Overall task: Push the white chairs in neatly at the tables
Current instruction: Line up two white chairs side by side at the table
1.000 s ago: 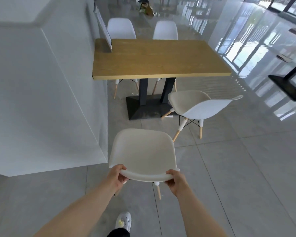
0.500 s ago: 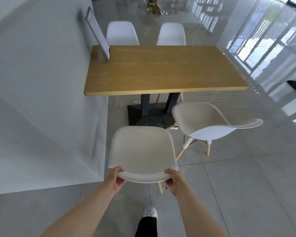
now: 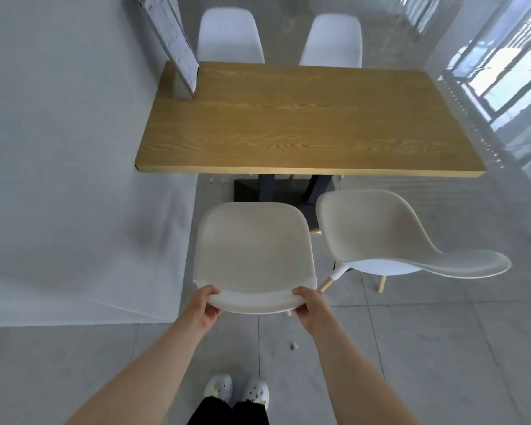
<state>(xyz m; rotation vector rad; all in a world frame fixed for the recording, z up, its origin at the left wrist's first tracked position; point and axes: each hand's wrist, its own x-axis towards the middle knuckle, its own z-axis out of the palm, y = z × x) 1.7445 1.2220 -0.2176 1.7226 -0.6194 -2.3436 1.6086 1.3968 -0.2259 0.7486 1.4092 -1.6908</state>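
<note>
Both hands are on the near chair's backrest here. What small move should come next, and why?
Probably a short, straight push forward. The left hand and right hand grip the top edge of the near chair, whose seat front remains short of the table edge. It looks squared to the table, and the angled chair sits close on its right, so avoid drifting that way.

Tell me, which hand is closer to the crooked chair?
The right hand. It grips the held chair at its back's right corner, on the side facing the crooked chair. The left hand grips the left corner, farther away.
</note>
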